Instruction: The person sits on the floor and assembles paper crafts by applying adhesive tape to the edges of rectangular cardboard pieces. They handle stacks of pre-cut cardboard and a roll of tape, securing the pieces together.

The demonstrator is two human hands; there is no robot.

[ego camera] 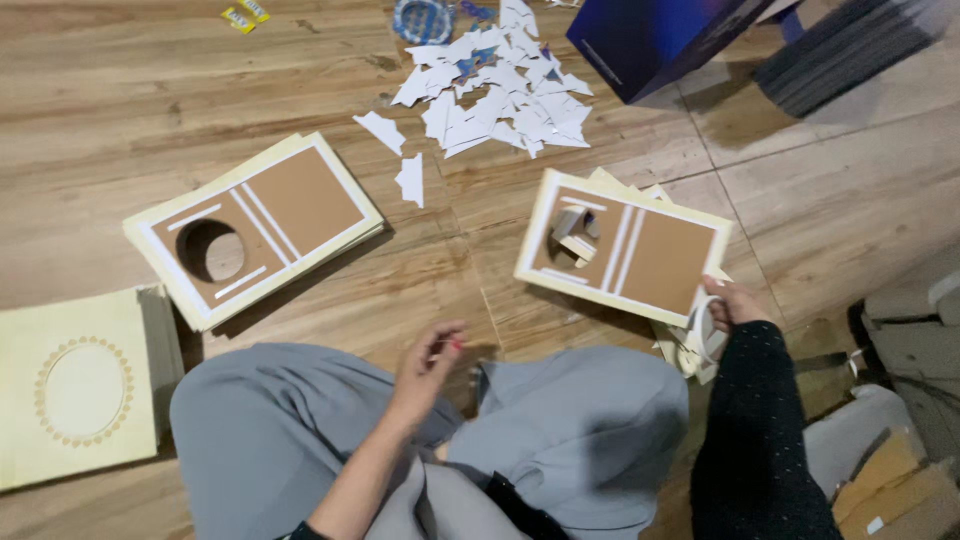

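The wooden floor (pixel 130 90) carries everything, and the person sits cross-legged on it, grey-clad knees (pixel 560 420) at 6 o'clock.

At 9 o'clock lies a stack of cream-and-brown card panels (pixel 255 225), the top one with its round hole already punched clear. This looks like the finished pile, as far as can be judged. At 3 o'clock a second stack (pixel 625 250) holds a matching panel whose hole is still cluttered with loose card pieces, so the work on it seems only part done, with more sheets showing under it.

The right hand (pixel 730 300) grips the near right corner of that panel, fingers closed on its edge. The left hand (pixel 430 365) hovers over the left knee, loosely curled, holding nothing that can be made out.

At 8 o'clock sits a pale cream board with an oval beaded frame (pixel 80 390). At 12 o'clock a heap of white paper offcuts (pixel 500 85) spreads out, 2 strays (pixel 395 150) lying toward the finished pile. A dark blue box (pixel 660 35) stands at 1 o'clock, and grey and brown card stacks (pixel 900 400) crowd 4 o'clock, close by the right elbow.
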